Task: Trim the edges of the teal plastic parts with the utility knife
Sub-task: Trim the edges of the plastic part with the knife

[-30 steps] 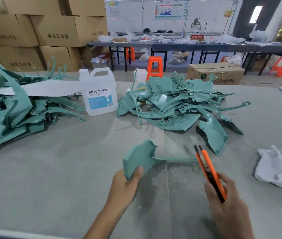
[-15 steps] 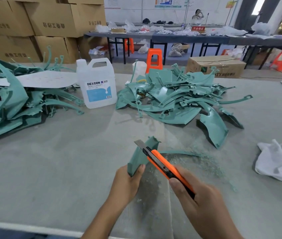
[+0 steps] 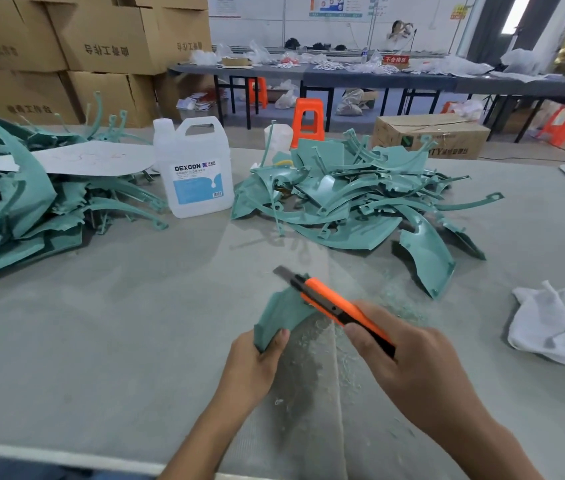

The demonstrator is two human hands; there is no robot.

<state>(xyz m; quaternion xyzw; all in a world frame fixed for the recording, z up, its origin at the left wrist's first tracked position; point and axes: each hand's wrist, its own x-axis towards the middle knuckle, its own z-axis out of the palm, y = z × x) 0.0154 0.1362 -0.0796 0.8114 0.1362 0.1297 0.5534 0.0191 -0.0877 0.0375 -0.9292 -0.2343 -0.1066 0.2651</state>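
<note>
My left hand (image 3: pixel 253 362) pinches the lower corner of a teal part (image 3: pixel 279 315) over the table (image 3: pixel 101 323). My right hand (image 3: pixel 409 368) grips the orange knife (image 3: pixel 336 303), blade across the part's upper edge. Thin, light, springy plastic, I judge; best held near the cut.
</note>
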